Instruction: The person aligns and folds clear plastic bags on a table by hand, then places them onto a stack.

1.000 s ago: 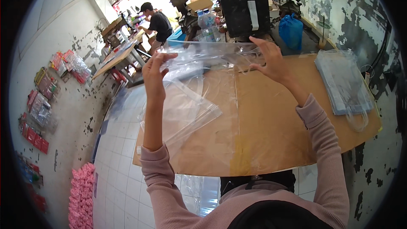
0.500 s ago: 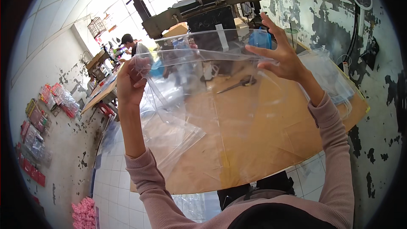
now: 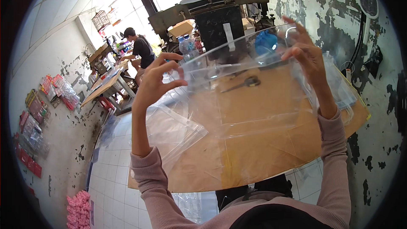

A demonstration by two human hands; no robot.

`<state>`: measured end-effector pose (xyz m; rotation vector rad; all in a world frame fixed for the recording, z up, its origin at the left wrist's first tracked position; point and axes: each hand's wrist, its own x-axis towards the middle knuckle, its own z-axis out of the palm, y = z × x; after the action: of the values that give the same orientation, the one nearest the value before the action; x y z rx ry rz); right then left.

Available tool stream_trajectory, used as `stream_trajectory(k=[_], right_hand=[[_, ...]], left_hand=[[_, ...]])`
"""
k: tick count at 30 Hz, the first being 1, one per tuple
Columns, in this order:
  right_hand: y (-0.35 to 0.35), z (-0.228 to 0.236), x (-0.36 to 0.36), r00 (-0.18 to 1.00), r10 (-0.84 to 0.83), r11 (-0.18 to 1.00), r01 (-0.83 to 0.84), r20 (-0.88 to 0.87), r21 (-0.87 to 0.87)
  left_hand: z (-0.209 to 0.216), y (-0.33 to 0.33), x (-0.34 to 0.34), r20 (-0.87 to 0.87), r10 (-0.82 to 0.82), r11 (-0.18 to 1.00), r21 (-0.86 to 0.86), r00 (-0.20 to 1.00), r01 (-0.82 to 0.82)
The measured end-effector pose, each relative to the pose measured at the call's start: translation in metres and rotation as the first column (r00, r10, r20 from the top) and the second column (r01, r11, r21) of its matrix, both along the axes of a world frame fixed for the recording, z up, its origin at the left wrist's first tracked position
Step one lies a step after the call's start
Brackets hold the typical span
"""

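Observation:
A clear plastic bag (image 3: 258, 101) hangs in front of me above the brown table. My right hand (image 3: 308, 59) grips it by its upper right corner, with thumb and fingers closed on the film. Beside the bag's upper left end, my left hand (image 3: 157, 80) has its fingers curved and apart, with a gap between thumb and fingertips. Through the film I see dark-handled scissors (image 3: 253, 81) lying on the table. More clear plastic bags (image 3: 171, 129) lie flat at the table's left, under and beyond my left forearm.
The brown-covered table (image 3: 254, 161) has a stack of clear bags (image 3: 339, 85) at its right edge. Behind it stand a dark press machine (image 3: 218, 29), plastic bottles (image 3: 186, 44) and a blue object (image 3: 266, 42). Another person (image 3: 142, 51) works at a far-left table.
My left hand has let go of the bag's left end and moved right, its fingers now spread. My right hand, open before, now holds the right corner, and the bag slants up to the right.

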<state>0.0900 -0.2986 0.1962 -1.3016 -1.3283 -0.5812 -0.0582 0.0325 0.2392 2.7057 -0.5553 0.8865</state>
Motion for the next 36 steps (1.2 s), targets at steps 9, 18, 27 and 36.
stream_trajectory(k=[9, 18, 27, 36], right_hand=[[-0.038, 0.022, 0.002, 0.949, -0.038, 0.969, 0.111, 0.313, -0.219], [-0.063, -0.006, 0.000, 0.972, -0.230, 0.973, 0.231, -0.046, 0.021], [-0.078, -0.025, -0.011, 0.863, -0.485, 0.874, 0.482, -0.139, -0.061], [-0.086, -0.049, -0.035, 0.772, -0.564, 0.818, 0.570, -0.295, -0.073]], left_hand=[[-0.043, -0.013, 0.026, 0.158, -0.232, 0.929, -0.256, 0.960, 0.267], [-0.057, -0.051, 0.026, -0.015, -0.407, 0.907, -0.123, 0.913, 0.402], [-0.080, -0.066, 0.016, -0.021, -0.370, 0.884, -0.315, 0.929, 0.345], [-0.087, -0.075, -0.009, 0.079, -0.168, 0.887, -0.423, 0.983, 0.185]])
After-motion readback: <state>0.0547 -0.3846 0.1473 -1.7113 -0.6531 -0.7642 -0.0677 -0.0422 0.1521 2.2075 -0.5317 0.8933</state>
